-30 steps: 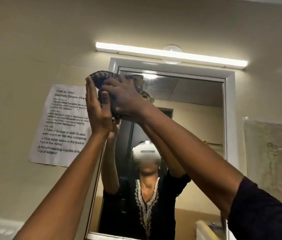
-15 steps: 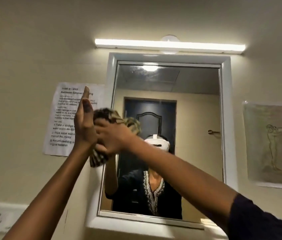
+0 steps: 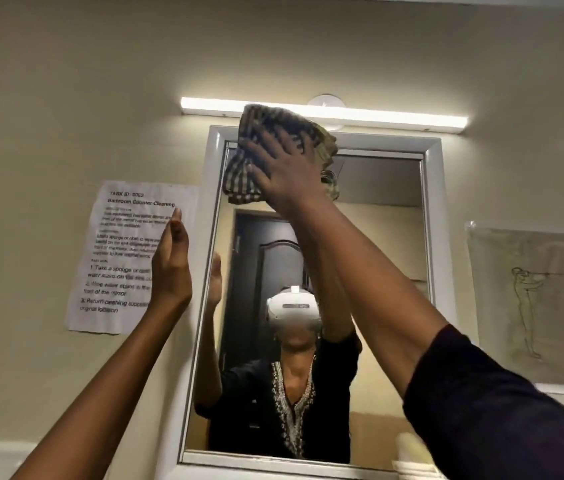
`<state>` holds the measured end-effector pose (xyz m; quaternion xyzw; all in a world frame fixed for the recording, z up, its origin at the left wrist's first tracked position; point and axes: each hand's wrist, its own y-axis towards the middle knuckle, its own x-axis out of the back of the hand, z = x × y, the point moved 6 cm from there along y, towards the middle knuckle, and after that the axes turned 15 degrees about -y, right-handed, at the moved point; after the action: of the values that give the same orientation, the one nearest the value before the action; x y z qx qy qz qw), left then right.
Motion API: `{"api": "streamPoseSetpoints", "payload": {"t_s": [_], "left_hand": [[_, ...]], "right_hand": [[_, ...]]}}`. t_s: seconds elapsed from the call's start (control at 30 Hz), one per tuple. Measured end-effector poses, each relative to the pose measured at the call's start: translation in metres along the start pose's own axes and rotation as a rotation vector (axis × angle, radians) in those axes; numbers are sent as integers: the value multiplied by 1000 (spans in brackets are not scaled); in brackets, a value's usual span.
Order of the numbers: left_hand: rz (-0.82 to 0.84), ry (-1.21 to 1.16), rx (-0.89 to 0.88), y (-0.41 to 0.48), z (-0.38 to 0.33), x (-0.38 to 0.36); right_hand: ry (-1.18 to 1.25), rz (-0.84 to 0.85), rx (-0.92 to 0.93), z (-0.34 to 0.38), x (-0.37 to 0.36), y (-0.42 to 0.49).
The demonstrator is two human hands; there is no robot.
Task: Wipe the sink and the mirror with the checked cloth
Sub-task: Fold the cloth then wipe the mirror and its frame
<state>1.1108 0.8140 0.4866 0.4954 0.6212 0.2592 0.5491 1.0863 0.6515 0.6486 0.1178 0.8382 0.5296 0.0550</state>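
The checked cloth (image 3: pixel 256 147), bunched and brown-and-cream, is pressed against the top edge of the white-framed mirror (image 3: pixel 394 254). My right hand (image 3: pixel 284 174) lies flat over the cloth and holds it to the glass and upper frame. My left hand (image 3: pixel 171 261) is raised beside the mirror's left frame, fingers straight and together, holding nothing and apart from the cloth. The mirror reflects both arms and a person in a dark top with a white headset. The sink is out of view.
A lit tube lamp (image 3: pixel 377 116) runs along the wall just above the mirror. A printed task sheet (image 3: pixel 121 258) is taped to the wall on the left. A line drawing on paper (image 3: pixel 530 306) hangs on the right.
My right hand has carried the cloth from the mirror's left edge up to its top edge. My left hand has let go of the cloth and stays lower, by the left frame.
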Motion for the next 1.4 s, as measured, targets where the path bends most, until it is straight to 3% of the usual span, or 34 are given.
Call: {"api": "streamPoseSetpoints", "payload": {"t_s": [0.1, 0.23, 0.33, 0.4, 0.53, 0.63, 0.7, 0.87, 1.0, 1.1, 1.27, 1.4], "left_hand": [[-14, -7, -7, 14, -2, -7], [22, -2, -42, 26, -6, -17], [68, 109, -93, 27, -6, -30], [54, 255, -186, 25, -8, -32], [130, 424, -326, 15, 2, -40], [143, 560, -401, 13, 11, -43], [146, 563, -411, 14, 13, -45], [164, 526, -464, 7, 3, -46], [163, 595, -508, 6, 4, -44], [153, 625, -516, 15, 14, -36], [204, 669, -508, 15, 22, -39], [226, 616, -518, 17, 19, -39]], "right_hand": [[4, 23, 30, 38, -4, -29], [-2, 33, 386, 92, -10, -126], [-31, 69, 511, 72, -12, -147], [-35, 57, 405, 38, -10, -124], [36, 48, -107, -63, -7, -68], [19, 28, -293, -80, -8, -62], [43, 40, -278, -52, -10, -67], [-17, 40, 61, 43, -6, -43], [-52, 34, 87, 47, -7, -28], [31, -15, -31, 5, -9, -38], [61, 11, -454, -125, -21, -100], [-11, 32, -586, -132, -23, -148]]}}
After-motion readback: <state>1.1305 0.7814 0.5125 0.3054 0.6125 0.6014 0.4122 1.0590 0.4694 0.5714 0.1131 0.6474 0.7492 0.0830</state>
